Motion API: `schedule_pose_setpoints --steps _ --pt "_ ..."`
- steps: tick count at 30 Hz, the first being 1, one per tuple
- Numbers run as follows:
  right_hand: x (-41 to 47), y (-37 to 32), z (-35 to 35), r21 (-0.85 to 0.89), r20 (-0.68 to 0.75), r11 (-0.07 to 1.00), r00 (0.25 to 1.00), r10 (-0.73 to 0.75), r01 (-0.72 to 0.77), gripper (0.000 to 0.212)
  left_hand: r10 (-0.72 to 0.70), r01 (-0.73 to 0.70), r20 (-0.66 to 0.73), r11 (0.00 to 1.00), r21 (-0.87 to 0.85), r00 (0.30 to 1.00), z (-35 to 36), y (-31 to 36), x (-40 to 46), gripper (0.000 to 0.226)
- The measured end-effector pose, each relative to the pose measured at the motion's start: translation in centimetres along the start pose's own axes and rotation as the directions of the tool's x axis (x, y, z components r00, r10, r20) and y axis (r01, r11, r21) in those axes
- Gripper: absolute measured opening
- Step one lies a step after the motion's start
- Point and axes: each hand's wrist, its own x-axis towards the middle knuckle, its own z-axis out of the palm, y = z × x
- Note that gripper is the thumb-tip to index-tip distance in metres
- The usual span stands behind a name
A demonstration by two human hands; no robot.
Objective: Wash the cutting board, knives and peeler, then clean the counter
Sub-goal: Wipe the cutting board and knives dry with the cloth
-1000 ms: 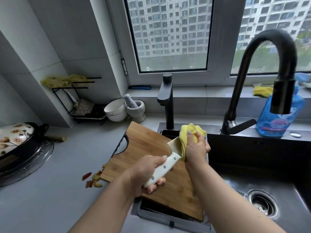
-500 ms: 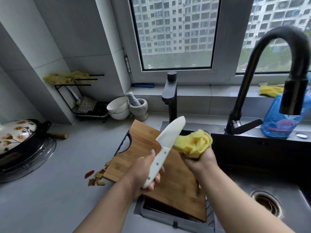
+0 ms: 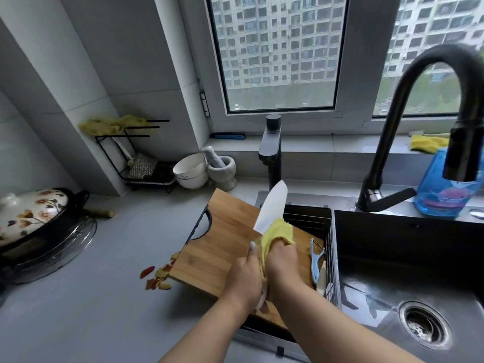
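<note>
My left hand [image 3: 245,280] grips the handle of a white knife [image 3: 271,208], whose blade points up and away over the wooden cutting board [image 3: 217,247]. My right hand [image 3: 282,263] holds a yellow cloth [image 3: 276,234] wrapped against the base of the blade, close to my left hand. The board lies across the left part of the sink over a black rack [image 3: 310,218]. A light blue peeler [image 3: 315,260] and a pale-handled tool [image 3: 321,279] rest at the board's right edge.
Fruit peels [image 3: 157,277] lie on the grey counter [image 3: 104,258] left of the board. A flowered pot [image 3: 31,218] stands far left, bowls [image 3: 190,170] and a mortar [image 3: 221,167] at the back. The black faucet [image 3: 419,113], blue soap bottle [image 3: 442,187] and drain [image 3: 423,324] are right.
The cloth in my right hand has slid from beside the blade down onto its base, next to my left hand. The blade has tilted more upright.
</note>
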Motion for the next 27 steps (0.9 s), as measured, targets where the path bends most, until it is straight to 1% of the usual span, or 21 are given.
schedule_pose_setpoints --steps 2,3,4,5,6,7,8,11,14,17,21,23,25,27 --pt "0.2 -0.1 0.3 -0.105 -0.025 0.993 0.998 -0.054 0.051 0.033 -0.076 0.078 0.019 0.991 -0.105 0.997 -0.3 -0.1 -0.4 0.067" --pt "0.2 -0.4 0.5 -0.2 -0.011 0.974 0.994 -0.11 0.105 0.03 -0.123 0.127 0.033 0.976 -0.177 0.992 -0.5 0.0 -0.7 0.067" --pt "0.0 -0.9 0.4 -0.33 0.017 0.929 0.985 -0.169 0.165 0.028 -0.162 0.164 0.029 0.957 -0.24 0.986 -0.8 0.0 -0.9 0.068" --pt "0.0 -1.5 0.4 -0.489 0.05 0.843 0.972 -0.228 0.223 0.023 -0.197 0.19 0.003 0.94 -0.285 0.98 -1.2 -0.1 -1.0 0.069" --pt "0.2 -2.1 0.3 -0.611 0.07 0.746 0.957 -0.283 0.265 0.019 -0.221 0.2 -0.032 0.927 -0.319 0.975 -1.6 -0.3 -1.1 0.07" --pt "0.6 -2.6 0.2 -0.677 0.088 0.677 0.944 -0.317 0.29 0.02 -0.235 0.199 -0.065 0.917 -0.347 0.97 -2.1 -0.4 -1.1 0.072" --pt "0.8 -3.1 0.2 -0.701 0.114 0.65 0.946 -0.304 0.293 0.024 -0.235 0.186 -0.093 0.912 -0.366 0.968 -2.8 -0.6 -1.1 0.075" --pt "1.8 -3.7 0.7 -0.658 0.153 0.708 0.966 -0.21 0.258 0.037 -0.215 0.142 -0.152 0.91 -0.389 0.965 -4.4 -0.9 -1.2 0.078" --pt "1.8 -3.6 1.7 -0.655 0.171 0.709 0.965 -0.197 0.261 0.041 -0.175 0.102 -0.162 0.918 -0.383 0.971 -5.5 -0.6 -1.8 0.079" --pt "1.6 -3.7 2.9 -0.576 0.215 0.766 0.957 -0.196 0.286 0.045 -0.14 0.061 -0.168 0.912 -0.405 0.976 -6.2 0.1 -2.4 0.074" --pt "0.4 -4.2 4.4 -0.558 0.351 0.758 0.924 -0.154 0.338 0.06 -0.151 0.058 -0.169 0.887 -0.458 0.974 -7.5 0.1 -3.1 0.074" --pt "-0.3 -4.1 4.9 -0.542 0.403 0.762 0.905 -0.136 0.356 0.064 -0.153 0.059 -0.166 0.881 -0.47 0.974 -8.3 -0.1 -3.2 0.076" --pt "-1.0 -3.9 5.4 -0.527 0.424 0.757 0.891 -0.159 0.386 0.064 -0.137 0.038 -0.178 0.883 -0.469 0.974 -9.0 -0.2 -3.3 0.076" --pt "-1.8 -3.6 6.0 -0.537 0.424 0.73 0.883 -0.2 0.423 0.06 -0.116 0.017 -0.191 0.89 -0.455 0.975 -9.9 -0.3 -3.5 0.074"
